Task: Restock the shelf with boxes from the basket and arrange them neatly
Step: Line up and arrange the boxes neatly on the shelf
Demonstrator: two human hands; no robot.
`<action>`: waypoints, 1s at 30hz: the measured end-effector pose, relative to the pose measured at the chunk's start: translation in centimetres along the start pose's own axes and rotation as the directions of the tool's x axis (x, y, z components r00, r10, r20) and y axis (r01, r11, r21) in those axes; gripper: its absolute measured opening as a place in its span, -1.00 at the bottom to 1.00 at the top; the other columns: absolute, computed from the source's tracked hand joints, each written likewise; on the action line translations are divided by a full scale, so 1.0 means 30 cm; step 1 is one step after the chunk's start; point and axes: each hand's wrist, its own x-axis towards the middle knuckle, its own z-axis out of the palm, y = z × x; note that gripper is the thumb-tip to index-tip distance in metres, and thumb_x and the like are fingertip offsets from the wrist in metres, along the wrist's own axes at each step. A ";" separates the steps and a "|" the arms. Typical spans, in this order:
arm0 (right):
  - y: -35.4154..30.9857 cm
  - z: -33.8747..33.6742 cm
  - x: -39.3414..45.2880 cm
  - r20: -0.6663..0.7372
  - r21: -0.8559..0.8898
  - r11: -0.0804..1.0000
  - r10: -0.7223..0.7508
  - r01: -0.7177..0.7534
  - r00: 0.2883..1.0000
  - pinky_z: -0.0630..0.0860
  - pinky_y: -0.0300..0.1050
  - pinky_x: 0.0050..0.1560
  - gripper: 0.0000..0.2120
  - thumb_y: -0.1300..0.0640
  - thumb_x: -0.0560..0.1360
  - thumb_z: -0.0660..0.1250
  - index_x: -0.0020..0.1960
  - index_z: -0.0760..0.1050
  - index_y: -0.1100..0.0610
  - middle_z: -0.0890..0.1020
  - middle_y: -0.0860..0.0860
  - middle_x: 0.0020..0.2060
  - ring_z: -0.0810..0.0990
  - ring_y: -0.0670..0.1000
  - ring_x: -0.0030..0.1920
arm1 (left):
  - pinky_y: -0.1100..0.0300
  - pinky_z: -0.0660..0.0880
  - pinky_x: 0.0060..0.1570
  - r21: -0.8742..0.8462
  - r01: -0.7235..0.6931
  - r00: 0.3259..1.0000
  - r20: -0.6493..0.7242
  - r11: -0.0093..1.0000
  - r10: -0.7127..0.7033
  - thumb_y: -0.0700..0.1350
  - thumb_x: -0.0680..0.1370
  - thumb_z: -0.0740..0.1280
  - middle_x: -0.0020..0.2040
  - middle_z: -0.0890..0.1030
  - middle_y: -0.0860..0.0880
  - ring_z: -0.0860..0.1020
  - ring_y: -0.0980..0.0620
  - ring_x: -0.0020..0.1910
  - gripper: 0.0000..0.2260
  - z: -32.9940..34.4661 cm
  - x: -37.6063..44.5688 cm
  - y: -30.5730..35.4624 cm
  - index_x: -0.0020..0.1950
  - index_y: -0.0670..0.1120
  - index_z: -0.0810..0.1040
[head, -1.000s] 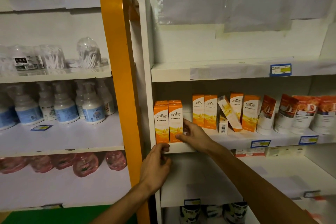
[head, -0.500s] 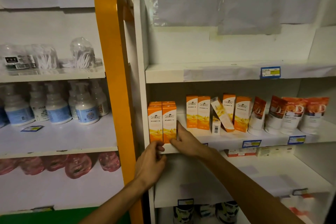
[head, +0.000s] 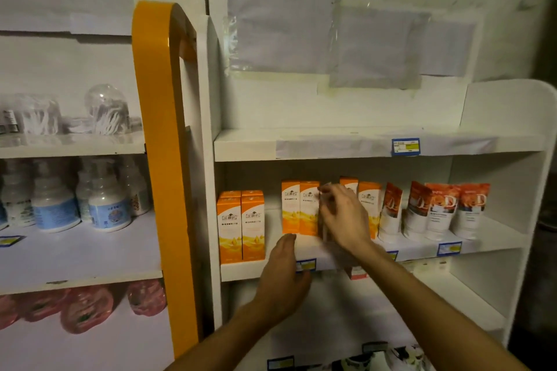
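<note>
A: Orange boxes (head: 301, 208) sit on the middle shelf (head: 422, 250) of the white unit. Front pair (head: 241, 226) stands square at the left end by the shelf lip. Second pair is set further back, and two more (head: 369, 199) stand to the right, beside the white and orange pouches (head: 443, 208).

B: We note our right hand (head: 343, 217) is up in the gap between the back pair and the right-hand boxes. Its fingers (head: 327, 190) look pinched on something blurred there, likely a box, but we cannot tell what it grips or how firmly.

A: Left hand (head: 286, 271)?

B: Loose, fingers slack, holding nothing. It hovers at the shelf edge, just right of the front pair and below the back pair, touching no box.

A: Our judgement on the step: straightening the middle of the row. To do it well we would stand the item upright, label forward, then slide it flush against the back pair so no gap is left.

B: We would also steady the neighbours with the free left hand; tall narrow boxes tip easily. The basket is not in view.

A: Outward: orange upright (head: 162, 159) at left, pump bottles (head: 102, 205) beyond it.
</note>
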 end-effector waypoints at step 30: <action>0.056 -0.016 0.200 0.446 0.189 0.980 -0.028 -0.064 0.895 0.58 -0.07 0.17 -0.58 0.01 0.55 0.37 0.39 0.41 -0.03 0.60 -0.06 0.23 0.58 -0.06 0.20 | -0.13 0.52 0.22 -0.059 0.419 0.906 -0.036 0.906 -0.422 0.24 0.21 0.38 0.31 0.47 0.01 0.47 -0.06 0.29 -0.16 0.119 0.262 -0.091 0.43 0.06 0.17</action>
